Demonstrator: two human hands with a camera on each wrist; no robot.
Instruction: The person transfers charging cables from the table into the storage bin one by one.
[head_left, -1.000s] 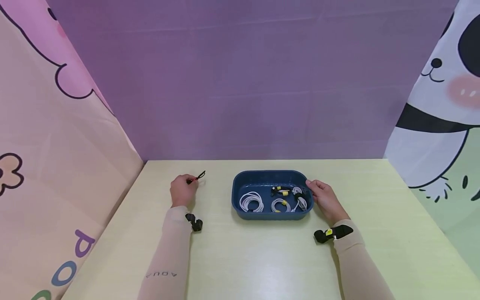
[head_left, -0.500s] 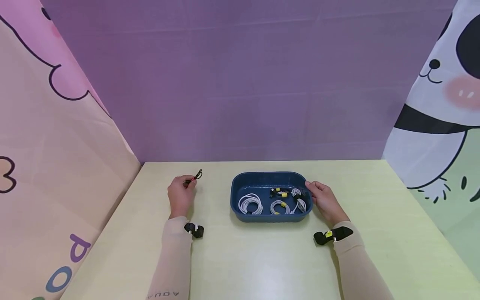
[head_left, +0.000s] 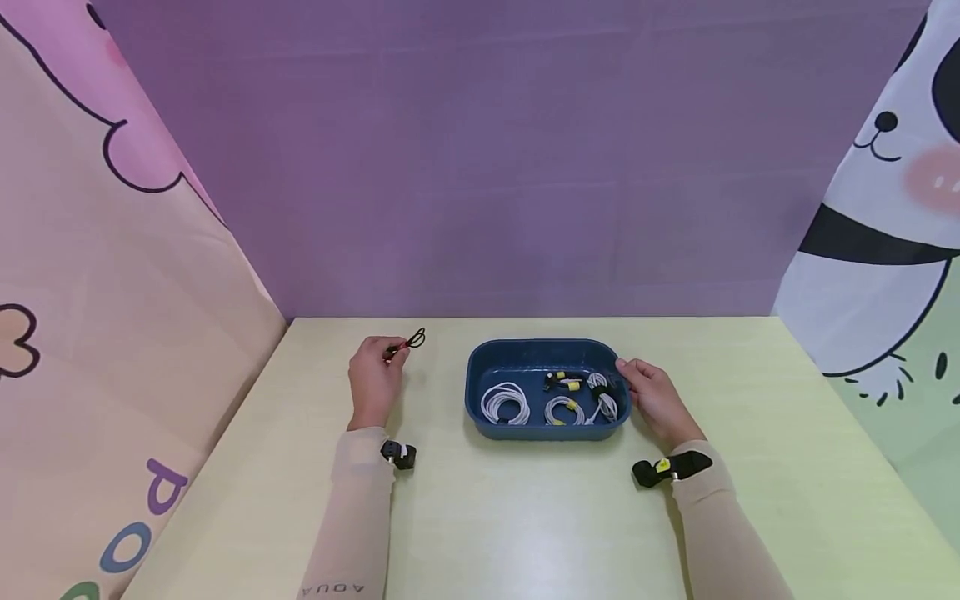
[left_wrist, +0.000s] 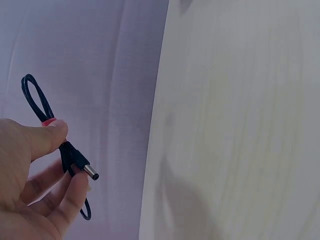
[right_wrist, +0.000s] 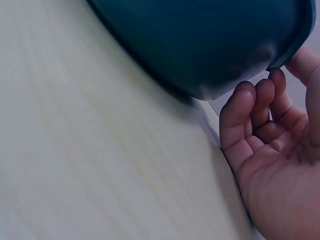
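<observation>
Between its thumb and fingers my left hand pinches a folded black cable above the table, left of the tray. A red tie binds the cable, and a metal barrel plug sticks out near the fingertips. My right hand grips the right rim of a dark blue tray, thumb at the rim and other fingers curled outside it. Inside the tray lie a coiled white cable, a smaller white coil with yellow tags, a black cable bundle and a white bundle with a black strap.
A pale wooden table carries the tray. Behind it hangs a purple cloth. Printed cloths stand at both sides, with a panda figure on the right one. Black cameras sit on both wrists.
The left hand, still pinching the black cable, has shifted slightly right and away from me. The right hand keeps its grip on the tray, which stays in place.
</observation>
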